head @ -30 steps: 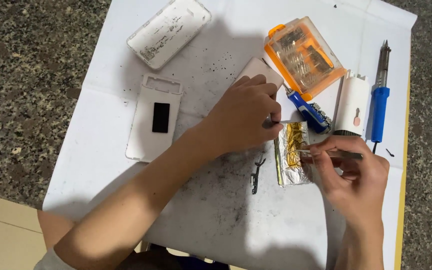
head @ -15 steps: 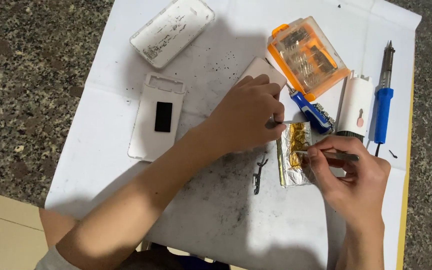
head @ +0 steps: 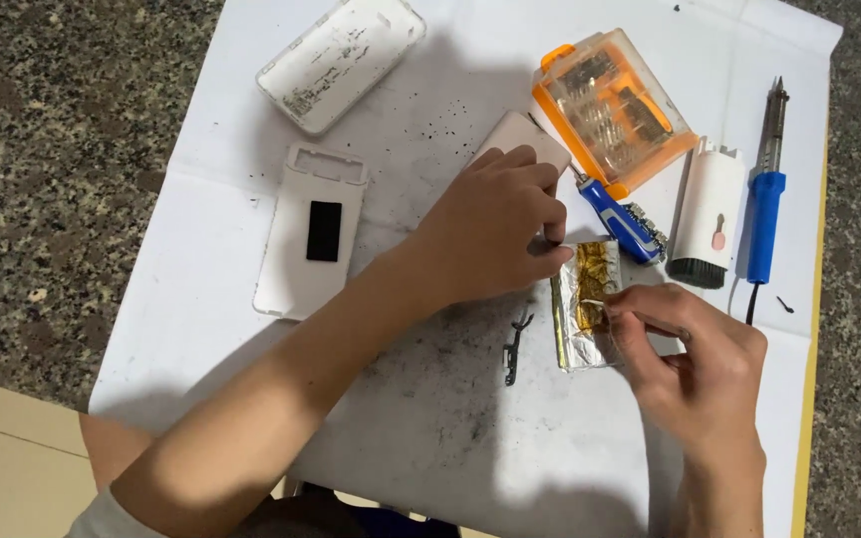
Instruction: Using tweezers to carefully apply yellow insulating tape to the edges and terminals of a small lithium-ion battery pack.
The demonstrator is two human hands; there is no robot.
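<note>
Pinning foil pack (head: 584, 304) under left hand (head: 490, 229) | right hand (head: 695, 359) pinching its edge

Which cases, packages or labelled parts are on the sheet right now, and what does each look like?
Bit case: top right, orange with clear lid, tilted.
White shell: top left, rounded rectangle, speckled inside.
White cover: left of the left hand, with a black rectangular patch.
Foil-wrapped pack: centre, silver and gold, touched by both hands; right hand at its edge.

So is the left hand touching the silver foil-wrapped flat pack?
Touching. The head view shows the left hand with its fingertips pressed on the top edge of the silver foil-wrapped flat pack.
</note>
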